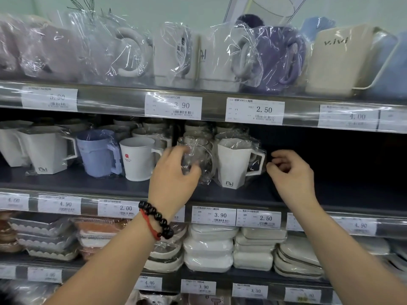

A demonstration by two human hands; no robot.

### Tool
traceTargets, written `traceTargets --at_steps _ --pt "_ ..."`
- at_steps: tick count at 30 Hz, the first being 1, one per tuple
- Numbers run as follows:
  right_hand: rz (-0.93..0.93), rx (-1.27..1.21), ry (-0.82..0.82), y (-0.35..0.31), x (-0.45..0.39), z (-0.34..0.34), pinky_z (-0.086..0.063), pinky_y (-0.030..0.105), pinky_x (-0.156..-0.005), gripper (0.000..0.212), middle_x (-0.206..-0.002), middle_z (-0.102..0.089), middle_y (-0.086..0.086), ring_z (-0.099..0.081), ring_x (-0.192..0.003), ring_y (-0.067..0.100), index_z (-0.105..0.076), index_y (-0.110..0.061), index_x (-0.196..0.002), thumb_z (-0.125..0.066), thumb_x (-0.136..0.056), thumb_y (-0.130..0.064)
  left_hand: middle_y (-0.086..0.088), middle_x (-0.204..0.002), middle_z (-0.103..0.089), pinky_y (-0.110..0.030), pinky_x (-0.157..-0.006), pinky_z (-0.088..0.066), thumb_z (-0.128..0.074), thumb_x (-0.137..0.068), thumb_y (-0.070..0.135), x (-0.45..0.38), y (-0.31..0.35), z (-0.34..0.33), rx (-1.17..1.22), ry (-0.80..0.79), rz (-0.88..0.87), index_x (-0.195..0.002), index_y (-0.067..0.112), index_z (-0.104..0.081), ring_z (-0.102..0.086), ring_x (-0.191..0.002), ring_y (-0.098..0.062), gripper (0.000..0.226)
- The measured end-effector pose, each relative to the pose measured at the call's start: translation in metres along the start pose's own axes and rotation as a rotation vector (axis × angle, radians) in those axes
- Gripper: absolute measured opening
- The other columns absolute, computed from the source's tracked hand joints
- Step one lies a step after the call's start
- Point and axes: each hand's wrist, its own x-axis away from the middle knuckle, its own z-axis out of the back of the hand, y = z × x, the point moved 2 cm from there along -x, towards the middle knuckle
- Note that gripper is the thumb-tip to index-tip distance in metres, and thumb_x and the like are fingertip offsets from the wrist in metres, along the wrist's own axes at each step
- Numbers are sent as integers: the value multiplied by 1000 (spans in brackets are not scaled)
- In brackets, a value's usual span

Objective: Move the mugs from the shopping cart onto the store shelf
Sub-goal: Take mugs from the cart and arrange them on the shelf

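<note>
Gripping a clear wrapped mug [195, 159] on the middle shelf [88, 183], L hand [174, 175] curls fingers round it, next to a white angular mug [235, 164]. R hand [290, 172] hovers nearby w/ fingers loosely curled, holding nothing.

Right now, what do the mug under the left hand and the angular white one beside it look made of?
The clear mug in the left hand looks like glass or clear plastic: you see through it, under crinkly film. The angular white mug is opaque, smooth, faintly glossy, so plastic or glazed ceramic; I cannot tell which.
</note>
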Motion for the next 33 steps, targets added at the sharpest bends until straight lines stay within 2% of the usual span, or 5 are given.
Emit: traceTargets --at_steps 4,11,15,22,33 --pt "145 -7 -76 -21 30 -8 -44 11 -61 23 -75 -63 -2 -51 -63 3 -65 -25 -86 -63 -84 -2 13 -87 -62 -35 -77 -52 -60 -85 24 18 6 9 -11 -79 -11 -82 26 -63 -58 -81 -5 4" --pt "453 25 -344 -47 83 -70 -45 20 -65 14 -81 -61 -7 -55 -70 6 -68 -16 -95 -62 -83 -12 9 -99 -62 -36 -85 -49 -52 -82 32 55 -20 39 -204 -196 77 -98 25 -62 -58 -94 -13 20" --pt "512 -36 -547 -58 120 -123 -50 34 -73 17 -90 -63 -6 -59 -83 12 -67 -17 -98 -59 -84 -19 7 -106 -62 -34 -87 -47 -52 -85 35 92 -55 87 -359 -214 257 -108 23 -61 -57 -98 -14 27" --pt "573 -60 -944 -90 216 -229 -50 35 -74 23 -97 -64 -7 -57 -89 12 -66 -23 -105 -58 -83 -26 3 -102 -58 -37 -81 -49 -48 -85 38 176 -111 185 -547 -159 599 -107 19 -59 -56 -93 -21 30" --pt "652 -203 -1322 -205 423 -355 -51 36 -76 27 -96 -64 -5 -59 -89 15 -65 -24 -102 -50 -81 -32 1 -110 -62 -34 -85 -49 -52 -88 36 313 -177 372 -653 100 1001 -111 21 -59 -58 -102 -21 28"
